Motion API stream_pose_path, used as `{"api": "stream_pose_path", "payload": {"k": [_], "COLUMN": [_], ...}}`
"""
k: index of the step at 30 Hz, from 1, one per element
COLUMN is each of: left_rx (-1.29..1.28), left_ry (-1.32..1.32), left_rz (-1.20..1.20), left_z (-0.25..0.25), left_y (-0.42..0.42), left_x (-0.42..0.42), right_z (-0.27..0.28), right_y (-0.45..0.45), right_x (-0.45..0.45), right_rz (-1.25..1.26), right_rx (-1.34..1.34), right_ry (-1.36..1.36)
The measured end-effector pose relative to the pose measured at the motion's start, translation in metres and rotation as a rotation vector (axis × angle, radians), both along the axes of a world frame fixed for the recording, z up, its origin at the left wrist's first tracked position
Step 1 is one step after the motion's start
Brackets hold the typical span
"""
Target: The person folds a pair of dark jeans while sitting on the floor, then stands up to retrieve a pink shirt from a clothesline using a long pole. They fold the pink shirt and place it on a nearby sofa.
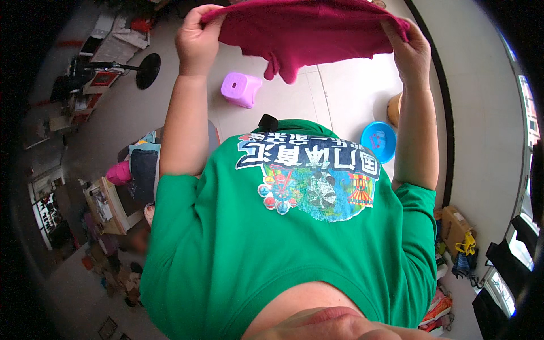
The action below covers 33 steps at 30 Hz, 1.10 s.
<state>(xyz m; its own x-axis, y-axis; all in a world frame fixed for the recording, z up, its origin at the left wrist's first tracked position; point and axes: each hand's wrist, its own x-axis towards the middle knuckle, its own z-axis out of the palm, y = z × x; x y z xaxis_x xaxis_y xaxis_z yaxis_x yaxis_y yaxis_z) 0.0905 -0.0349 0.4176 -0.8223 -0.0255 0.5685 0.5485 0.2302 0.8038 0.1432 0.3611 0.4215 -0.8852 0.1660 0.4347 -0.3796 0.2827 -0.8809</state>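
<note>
A dark magenta cloth garment (306, 34) is spread wide between my two hands at the top of the view. My left hand (197, 40) pinches its left end between thumb and fingers. At the right end, my right hand (410, 51) grips the edge in the same way. The cloth's lower edge hangs unevenly, with a few small folds drooping left of the middle. Its upper part runs out of the picture, so the kind of garment cannot be told. Both arms reach forward, away from my green printed T-shirt (297, 238).
A purple plastic stool (241, 89) and a blue basin (378, 142) stand on the tiled floor. A pedestal fan (114, 66) is to the left, near folded clothes (144, 170) and a wooden drawer-like box (108, 206). Cardboard (457, 225) and bags lean by the right wall.
</note>
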Motion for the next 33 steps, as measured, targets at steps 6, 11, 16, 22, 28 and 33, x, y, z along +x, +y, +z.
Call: {"api": "stream_pose_path", "payload": {"k": [6, 11, 16, 22, 28, 33], "left_rx": [-0.264, -0.353, -0.416, -0.229, -0.211, 0.218], "left_ry": [0.201, 0.224, -0.006, -0.089, -0.226, -0.187], "left_rz": [0.249, 0.226, 0.052, -0.133, -0.539, -1.522], "left_z": [0.009, 0.008, 0.002, 0.003, 0.024, 0.051], "left_y": [-0.013, -0.027, -0.03, -0.034, -0.061, -0.059], "left_x": [0.002, 0.007, 0.006, 0.011, 0.036, 0.052], "right_z": [0.016, 0.024, 0.044, 0.068, 0.082, 0.142], "right_y": [-0.017, -0.026, -0.037, -0.032, -0.037, -0.027], "right_x": [0.005, 0.009, 0.015, 0.03, 0.057, 0.092], "right_rz": [0.035, 0.078, -0.096, -0.127, 0.068, 0.39], "right_rx": [0.137, 0.114, 0.294, 0.437, 0.16, -0.04], "right_ry": [0.093, 0.215, 0.235, 0.347, 0.016, -0.047]}}
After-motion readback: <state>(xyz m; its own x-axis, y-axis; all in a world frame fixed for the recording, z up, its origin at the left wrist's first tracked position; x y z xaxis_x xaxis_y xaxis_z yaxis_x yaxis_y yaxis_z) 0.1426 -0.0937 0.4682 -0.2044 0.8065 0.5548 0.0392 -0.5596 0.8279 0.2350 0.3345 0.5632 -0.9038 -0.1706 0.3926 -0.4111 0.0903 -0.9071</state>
